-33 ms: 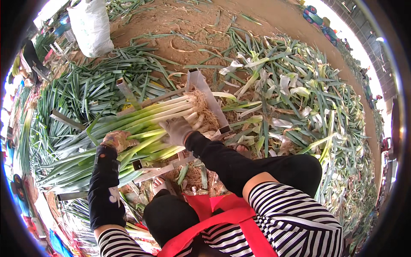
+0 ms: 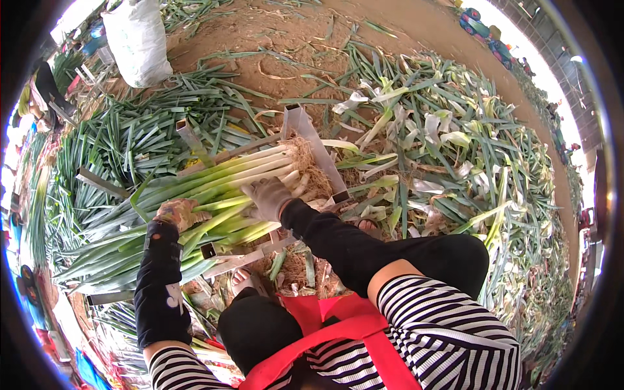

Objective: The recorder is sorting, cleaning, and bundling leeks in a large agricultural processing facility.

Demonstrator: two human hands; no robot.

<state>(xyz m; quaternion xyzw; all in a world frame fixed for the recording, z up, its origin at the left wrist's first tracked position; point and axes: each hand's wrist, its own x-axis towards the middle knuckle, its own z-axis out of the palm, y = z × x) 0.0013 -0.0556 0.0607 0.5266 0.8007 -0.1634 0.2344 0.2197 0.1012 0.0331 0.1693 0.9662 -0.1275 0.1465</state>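
A bundle of leeks (image 2: 227, 174) lies across a metal frame (image 2: 313, 146). Its white ends and brown roots (image 2: 305, 166) point right, and the long green leaves spread left. My left hand (image 2: 177, 213), in a patterned glove, is closed on leeks where the stalks turn into leaves. Farther right, my right hand (image 2: 268, 198), in a grey glove, has its fingers curled onto the pale stalks near the roots. The undersides of both hands are hidden, as is part of the frame beneath the bundle.
Cut green leaves (image 2: 140, 127) are heaped behind and left of the frame. A wide pile of trimmed leaves (image 2: 448, 143) covers the ground at right. At the far left stands a white sack (image 2: 136, 45) on brown soil (image 2: 260, 32). Metal posts (image 2: 101, 182) stick up around the bundle.
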